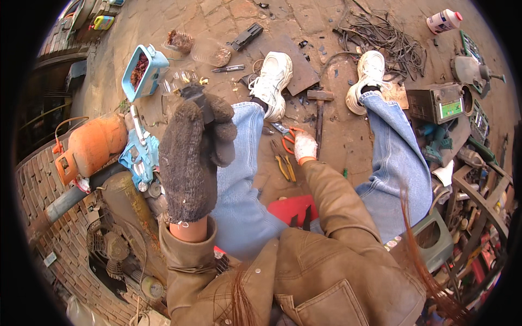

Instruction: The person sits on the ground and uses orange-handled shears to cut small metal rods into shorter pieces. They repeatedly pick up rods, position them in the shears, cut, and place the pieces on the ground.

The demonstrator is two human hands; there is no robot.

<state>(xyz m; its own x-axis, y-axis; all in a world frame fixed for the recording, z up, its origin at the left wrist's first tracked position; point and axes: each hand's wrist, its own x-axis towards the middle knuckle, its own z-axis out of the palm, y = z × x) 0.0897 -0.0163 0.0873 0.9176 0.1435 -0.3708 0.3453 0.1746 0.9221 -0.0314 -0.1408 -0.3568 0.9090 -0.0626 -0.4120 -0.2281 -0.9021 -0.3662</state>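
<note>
My left hand (193,155), in a dark knit glove, is raised at centre-left, closed on a black component (193,95) with small metal ends; part of it is hidden by the fingers. My right hand (305,146), in a white glove, reaches to the ground between my legs, closed on orange-handled pliers (289,136). Just below them lie yellow-handled pliers (287,167). A hammer (319,96) rests head-up the frame, right of my right hand. A red flat object (285,209) is partly visible below.
My white shoes frame a dark plate (299,65). At left are a blue container (132,79), an orange gas cylinder (95,146) and metal pipes. Tangled cables (380,41) lie at upper right. A battery (429,103), tools and metal frames crowd the right side.
</note>
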